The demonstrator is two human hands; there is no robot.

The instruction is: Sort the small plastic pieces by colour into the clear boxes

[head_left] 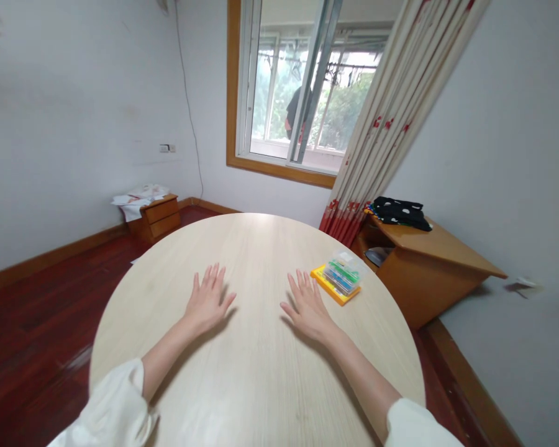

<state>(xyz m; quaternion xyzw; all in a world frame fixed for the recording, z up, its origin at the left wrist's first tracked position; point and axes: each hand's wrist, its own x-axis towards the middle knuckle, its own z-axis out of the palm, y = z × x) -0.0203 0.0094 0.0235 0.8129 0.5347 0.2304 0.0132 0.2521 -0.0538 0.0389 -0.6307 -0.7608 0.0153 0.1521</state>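
Note:
Both of my hands rest palm down at the round, pale wood table (256, 385). My left hand (208, 301) lies left of the middle with its fingers spread and nothing in it. On the other side, my right hand (306, 306) is also spread flat and holds nothing. Just beyond and to the right of the right hand's fingers is a yellow box or book (321, 282), lying flat. On top of it sits a clear plastic case (343, 273) with green, blue and dark contents that I cannot make out exactly.
A wooden cabinet (428, 267) with folded black cloth (398, 213) on top stands at right, close to the table. At back left is a small drawer unit (162, 217) bearing papers or cloth. A curtain (377, 124) hangs beside the window (284, 93).

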